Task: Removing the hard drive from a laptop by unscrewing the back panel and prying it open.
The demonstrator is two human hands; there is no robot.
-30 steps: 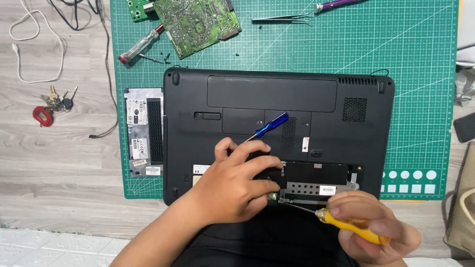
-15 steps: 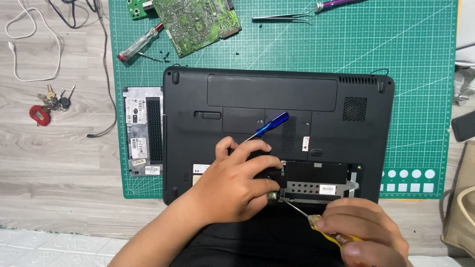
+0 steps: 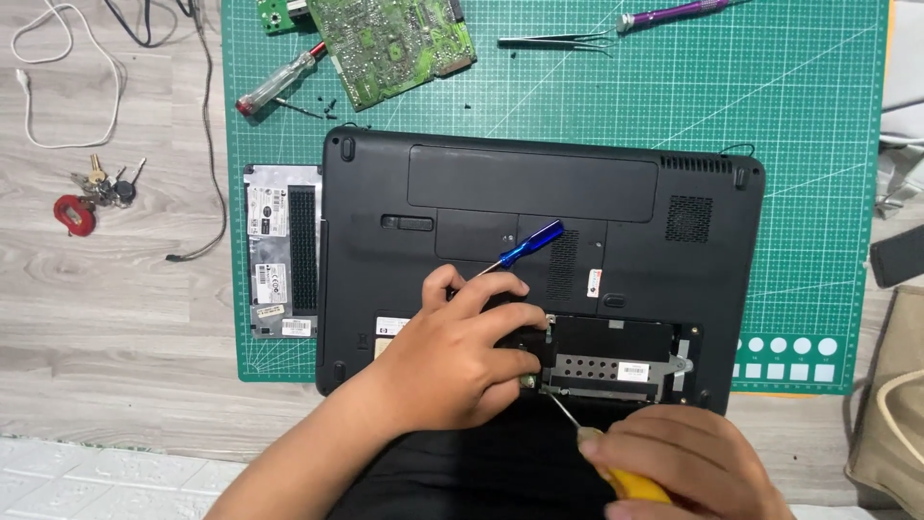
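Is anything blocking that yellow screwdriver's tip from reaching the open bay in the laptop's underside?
Nothing visible does. The yellow screwdriver in the right hand reaches the open bay edge freely; the left hand rests just beside it.

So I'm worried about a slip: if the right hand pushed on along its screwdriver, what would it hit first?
Probably the left hand's fingertips beside the tip; depth is unclear.

floor: grey wood planks (image 3: 115,318) | mat: green cutting mat (image 3: 770,144) with white lines | near edge: white tile strip (image 3: 96,472) | light: soft, even
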